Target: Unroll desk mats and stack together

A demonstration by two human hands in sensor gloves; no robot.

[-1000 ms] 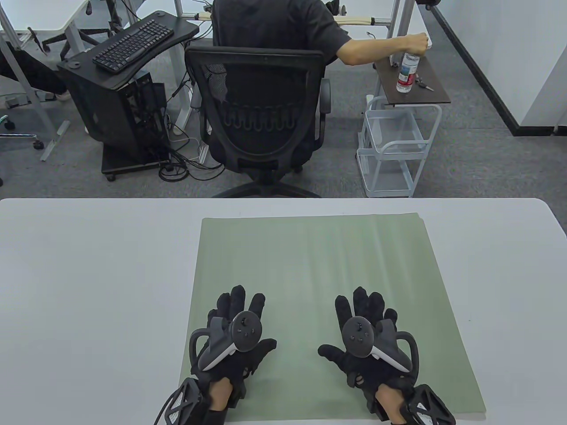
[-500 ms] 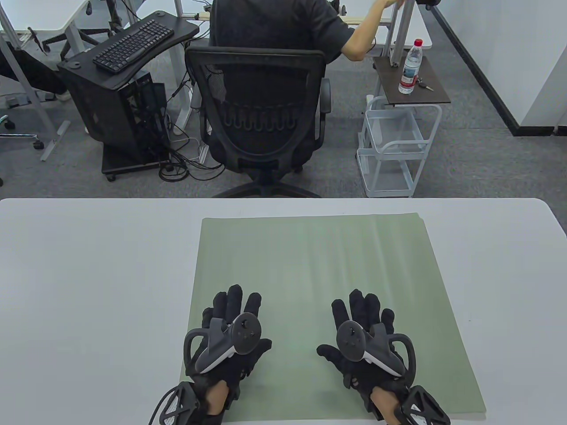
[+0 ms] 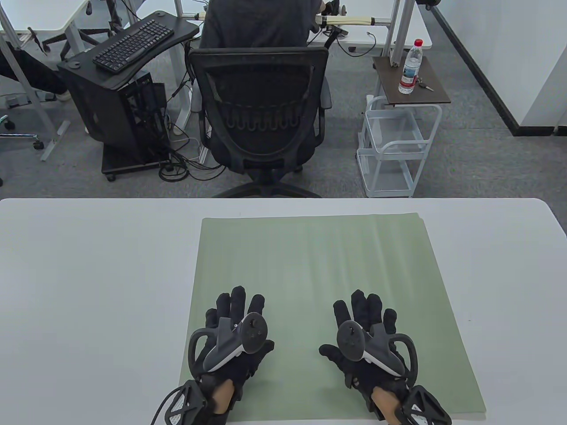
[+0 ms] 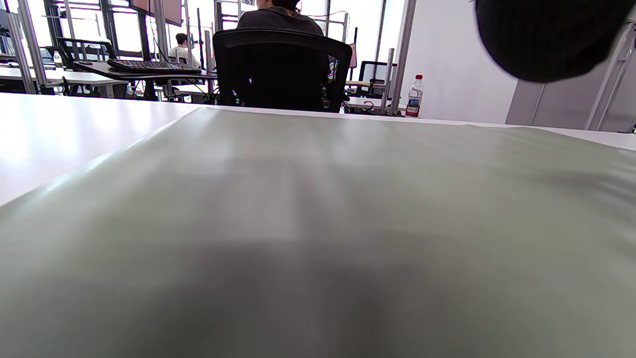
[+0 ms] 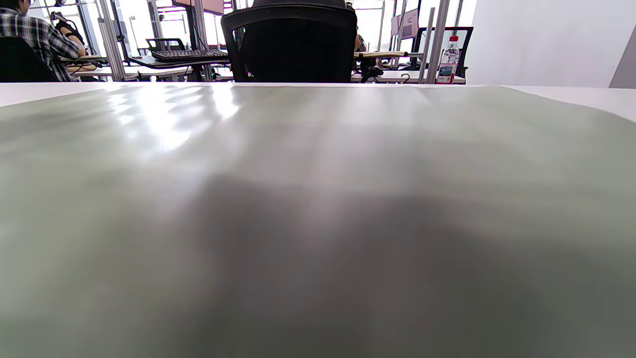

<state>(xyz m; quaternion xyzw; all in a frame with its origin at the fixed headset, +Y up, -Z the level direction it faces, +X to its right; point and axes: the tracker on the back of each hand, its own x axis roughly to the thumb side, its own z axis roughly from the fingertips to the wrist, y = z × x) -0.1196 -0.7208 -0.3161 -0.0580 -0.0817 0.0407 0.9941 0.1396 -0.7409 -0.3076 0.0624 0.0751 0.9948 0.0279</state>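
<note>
A sage-green desk mat (image 3: 319, 261) lies unrolled and flat on the white table (image 3: 88, 274), with faint ripples near its far edge. A thin edge of a second mat shows under it along the right and near sides. My left hand (image 3: 234, 310) rests palm down on the mat's near left part, fingers spread. My right hand (image 3: 363, 310) rests palm down on the near right part, fingers spread. Neither hand grips anything. The mat fills the left wrist view (image 4: 318, 223) and the right wrist view (image 5: 318, 209).
Beyond the table's far edge a person sits in a black office chair (image 3: 261, 115). A white wire cart (image 3: 394, 146) with a water bottle (image 3: 409, 66) stands at the right, a black computer stand with a keyboard (image 3: 133, 44) at the left.
Both hands have stayed flat on the mat, shifting only slightly. The seated person behind has let go of the bottle and pulled the arm back in.
</note>
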